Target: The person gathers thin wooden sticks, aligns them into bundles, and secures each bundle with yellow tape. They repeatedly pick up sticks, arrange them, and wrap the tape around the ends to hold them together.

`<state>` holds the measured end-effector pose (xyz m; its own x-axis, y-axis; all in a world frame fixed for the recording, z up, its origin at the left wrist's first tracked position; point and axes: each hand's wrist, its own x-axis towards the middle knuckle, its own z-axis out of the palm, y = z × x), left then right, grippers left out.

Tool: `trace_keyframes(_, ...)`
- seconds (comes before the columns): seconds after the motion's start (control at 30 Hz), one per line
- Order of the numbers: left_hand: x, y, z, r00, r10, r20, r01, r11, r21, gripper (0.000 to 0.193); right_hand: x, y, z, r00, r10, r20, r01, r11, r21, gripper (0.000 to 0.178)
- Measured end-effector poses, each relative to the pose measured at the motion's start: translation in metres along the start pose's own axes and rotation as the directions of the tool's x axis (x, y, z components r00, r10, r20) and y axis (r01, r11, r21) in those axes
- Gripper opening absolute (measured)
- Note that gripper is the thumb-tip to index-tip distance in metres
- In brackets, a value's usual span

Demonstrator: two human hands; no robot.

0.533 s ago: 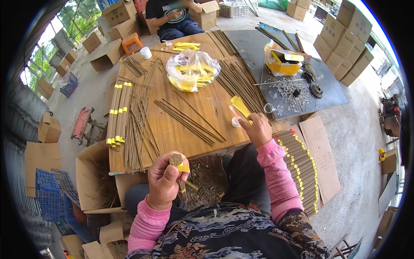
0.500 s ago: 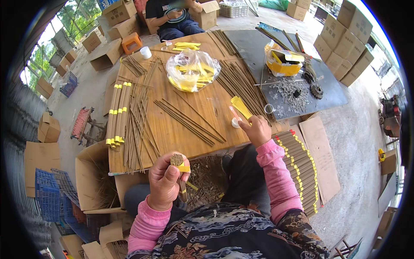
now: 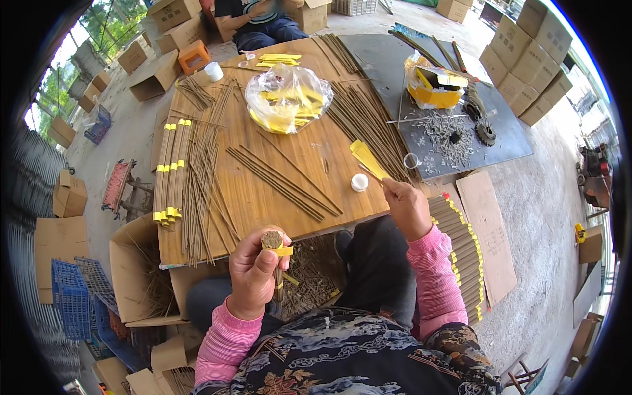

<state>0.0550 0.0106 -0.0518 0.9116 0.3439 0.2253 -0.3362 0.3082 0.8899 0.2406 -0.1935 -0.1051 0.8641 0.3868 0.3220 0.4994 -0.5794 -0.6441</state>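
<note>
My left hand (image 3: pixel 255 273) is closed around an upright bundle of brown incense sticks (image 3: pixel 271 239), its round end facing up. A yellow paper band (image 3: pixel 282 251) wraps the bundle near that end, with a loose tail sticking out to the right. Over the table's near right part, my right hand (image 3: pixel 408 205) pinches a thin stick-like applicator (image 3: pixel 374 172). Its far end lies at a fanned stack of yellow paper strips (image 3: pixel 366 157); whether it touches them is hard to tell. Just left of the hand stands a small white pot (image 3: pixel 359 182).
Loose incense sticks (image 3: pixel 283 182) lie across the wooden table (image 3: pixel 313 227). Banded bundles (image 3: pixel 172 172) sit at its left, more (image 3: pixel 461 253) at my right. A plastic bag of yellow strips (image 3: pixel 288 100) stands mid-table. Another person (image 3: pixel 260 23) sits across; an open carton (image 3: pixel 141 276) is at my left.
My right hand has moved slightly right and down, taking the applicator from the white pot to the yellow strips. My left hand keeps its hold; the band's tail now points out more to the right.
</note>
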Motion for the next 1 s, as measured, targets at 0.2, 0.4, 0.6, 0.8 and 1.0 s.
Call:
trace_keyframes(0.2,0.001,-0.005,0.001,1.000,0.010,0.011,-0.010,1.000,-0.006,0.032,0.002,0.006,0.000,0.991,-0.123,0.045,0.131,0.948,-0.289,0.008)
trace_keyframes(0.4,-0.003,-0.007,-0.003,1.000,0.018,-0.003,-0.018,1.000,-0.008,0.031,0.015,0.009,0.021,0.976,-0.197,0.091,0.216,0.910,-0.354,0.012)
trace_keyframes(0.6,-0.003,-0.008,-0.006,1.000,0.011,-0.009,-0.011,1.000,0.000,0.032,0.019,0.003,0.017,0.981,-0.161,0.108,0.191,0.898,-0.397,0.013)
trace_keyframes(0.8,-0.001,-0.008,-0.003,1.000,0.004,-0.024,-0.004,1.000,-0.002,0.035,0.017,0.006,0.010,0.985,-0.153,0.077,0.170,0.909,-0.379,0.013)
trace_keyframes(1.0,0.000,-0.005,-0.003,0.999,0.019,-0.027,-0.019,1.000,0.003,0.035,0.013,0.003,0.003,0.995,-0.098,0.029,0.102,0.932,-0.349,0.017)
